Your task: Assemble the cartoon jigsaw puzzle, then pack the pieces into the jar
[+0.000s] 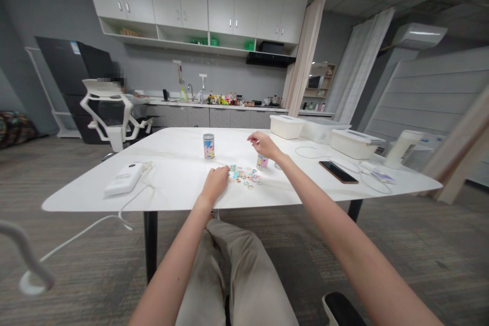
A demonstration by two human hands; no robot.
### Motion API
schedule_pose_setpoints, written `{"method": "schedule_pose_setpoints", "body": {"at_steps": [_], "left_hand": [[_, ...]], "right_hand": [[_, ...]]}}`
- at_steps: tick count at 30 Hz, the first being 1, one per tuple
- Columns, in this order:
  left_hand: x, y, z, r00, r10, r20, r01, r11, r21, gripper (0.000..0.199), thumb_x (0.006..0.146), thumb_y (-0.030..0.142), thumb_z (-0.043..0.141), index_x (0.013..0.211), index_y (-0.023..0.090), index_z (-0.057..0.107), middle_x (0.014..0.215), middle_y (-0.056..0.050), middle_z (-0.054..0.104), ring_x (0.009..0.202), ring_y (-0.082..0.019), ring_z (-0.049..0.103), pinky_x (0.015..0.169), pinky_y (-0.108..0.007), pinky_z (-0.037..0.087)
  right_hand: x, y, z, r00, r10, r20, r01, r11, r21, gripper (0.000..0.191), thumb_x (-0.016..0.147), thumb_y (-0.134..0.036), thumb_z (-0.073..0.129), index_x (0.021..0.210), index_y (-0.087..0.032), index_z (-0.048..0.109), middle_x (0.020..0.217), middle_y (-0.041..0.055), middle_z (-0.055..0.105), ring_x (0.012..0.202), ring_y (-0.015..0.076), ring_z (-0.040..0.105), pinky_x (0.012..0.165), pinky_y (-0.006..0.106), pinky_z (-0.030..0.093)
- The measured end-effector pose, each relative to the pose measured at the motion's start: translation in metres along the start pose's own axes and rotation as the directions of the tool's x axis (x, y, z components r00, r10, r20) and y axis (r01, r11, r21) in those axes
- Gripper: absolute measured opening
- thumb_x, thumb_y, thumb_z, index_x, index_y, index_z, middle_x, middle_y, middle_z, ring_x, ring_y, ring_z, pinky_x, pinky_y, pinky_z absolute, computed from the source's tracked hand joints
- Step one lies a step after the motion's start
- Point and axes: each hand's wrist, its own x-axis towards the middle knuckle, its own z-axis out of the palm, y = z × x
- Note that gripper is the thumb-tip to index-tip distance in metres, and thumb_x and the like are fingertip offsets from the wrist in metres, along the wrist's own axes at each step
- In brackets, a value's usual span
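Note:
Small colorful puzzle-like pieces (244, 176) lie scattered on the white table (175, 183) near its front edge. My left hand (217, 182) rests on the table at the left side of the pieces, its fingers bent together at their edge; whether a piece is under them is hidden. My right hand (264, 144) is raised over a colorful can (262, 162) just behind the pieces, fingers bent and pinched; anything between them is too small to make out. A second can with a grey lid (209, 146) stands upright farther back, left of the first.
A white device (124, 179) with a cable lies at the left. At the right are a phone (338, 172), cables, a white cup (404, 148) and white lidded boxes (286, 127). A person sits in a white chair (110, 112) at the back left.

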Motion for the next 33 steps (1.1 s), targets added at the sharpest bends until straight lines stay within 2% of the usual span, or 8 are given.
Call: {"method": "schedule_pose_setpoints", "body": {"at_steps": [2, 4, 6, 9, 14, 22, 27, 33], "left_hand": [[-0.001, 0.001, -0.002, 0.999, -0.032, 0.0, 0.032, 0.999, 0.002, 0.023, 0.094, 0.02, 0.04, 0.105, 0.015, 0.06, 0.102, -0.011, 0.069, 0.101, -0.025, 0.062, 0.086, -0.038, 0.042], [-0.003, 0.002, -0.004, 0.999, -0.035, 0.008, 0.035, 0.999, 0.001, 0.022, 0.092, 0.023, 0.043, 0.101, 0.015, 0.062, 0.103, -0.011, 0.068, 0.102, -0.025, 0.061, 0.086, -0.037, 0.042], [-0.005, 0.003, -0.005, 0.999, -0.04, 0.014, 0.04, 0.999, -0.009, 0.022, 0.089, 0.022, 0.047, 0.102, 0.014, 0.063, 0.106, -0.011, 0.067, 0.104, -0.025, 0.06, 0.087, -0.036, 0.043], [-0.006, 0.0, -0.003, 0.999, -0.038, 0.02, 0.038, 0.998, -0.043, 0.025, 0.084, 0.02, 0.053, 0.105, 0.013, 0.063, 0.108, -0.012, 0.066, 0.104, -0.025, 0.059, 0.089, -0.034, 0.044], [-0.004, -0.009, 0.005, 1.0, -0.017, 0.013, 0.018, 0.988, -0.152, 0.022, 0.084, 0.017, 0.053, 0.103, 0.014, 0.064, 0.104, -0.011, 0.066, 0.103, -0.023, 0.059, 0.091, -0.033, 0.045], [0.001, -0.019, 0.018, 0.998, -0.009, -0.057, -0.011, 0.941, -0.339, 0.016, 0.083, 0.01, 0.054, 0.097, 0.016, 0.06, 0.092, -0.007, 0.065, 0.09, -0.02, 0.06, 0.085, -0.033, 0.047], [0.002, -0.018, 0.018, 0.998, 0.005, -0.057, -0.022, 0.95, -0.31, 0.014, 0.086, 0.009, 0.052, 0.096, 0.016, 0.059, 0.094, -0.008, 0.065, 0.091, -0.021, 0.06, 0.084, -0.033, 0.047], [-0.001, -0.009, 0.009, 0.998, 0.053, 0.014, -0.051, 0.993, -0.107, 0.02, 0.091, 0.009, 0.042, 0.105, 0.013, 0.057, 0.101, -0.012, 0.063, 0.097, -0.023, 0.059, 0.087, -0.035, 0.047]], "right_hand": [[-0.018, -0.022, 0.022, 0.983, -0.024, 0.181, 0.026, 1.0, -0.009, 0.031, 0.082, -0.01, 0.052, 0.11, -0.014, 0.065, 0.1, 0.0087, 0.067, 0.091, 0.0178, 0.063, 0.085, 0.029, 0.048], [-0.037, -0.039, 0.045, 0.918, 0.044, 0.394, -0.015, 0.997, -0.078, 0.04, 0.079, -0.025, 0.065, 0.118, -0.014, 0.063, 0.107, 0.0121, 0.067, 0.096, 0.0218, 0.063, 0.085, 0.031, 0.048], [-0.054, -0.049, 0.065, 0.866, 0.109, 0.488, -0.047, 0.989, -0.139, 0.051, 0.077, -0.038, 0.07, 0.122, -0.014, 0.062, 0.116, 0.015, 0.065, 0.102, 0.0257, 0.063, 0.085, 0.031, 0.048], [-0.067, -0.053, 0.083, 0.909, 0.097, 0.406, -0.049, 0.991, -0.126, 0.046, 0.085, -0.045, 0.061, 0.121, -0.017, 0.063, 0.123, 0.0146, 0.062, 0.111, 0.0269, 0.06, 0.093, 0.035, 0.044], [-0.066, -0.045, 0.092, 0.948, 0.041, 0.315, -0.04, 0.999, -0.012, 0.022, 0.089, -0.03, 0.06, 0.104, -0.018, 0.072, 0.113, 0.0101, 0.066, 0.104, 0.02, 0.062, 0.094, 0.031, 0.043], [-0.067, -0.043, 0.102, 0.978, 0.072, 0.194, -0.075, 0.997, 0.005, 0.021, 0.09, -0.011, 0.053, 0.098, -0.016, 0.072, 0.103, 0.0093, 0.068, 0.1, 0.0183, 0.061, 0.091, 0.029, 0.043], [-0.067, -0.04, 0.104, 0.985, 0.114, 0.126, -0.122, 0.991, 0.056, 0.024, 0.086, -0.005, 0.055, 0.096, -0.018, 0.072, 0.102, 0.0087, 0.069, 0.097, 0.0182, 0.064, 0.09, 0.028, 0.045], [-0.068, -0.038, 0.102, 0.983, 0.163, 0.082, -0.17, 0.981, 0.088, 0.026, 0.085, -0.003, 0.054, 0.099, -0.016, 0.071, 0.103, 0.0096, 0.071, 0.096, 0.019, 0.065, 0.09, 0.029, 0.046]]}}
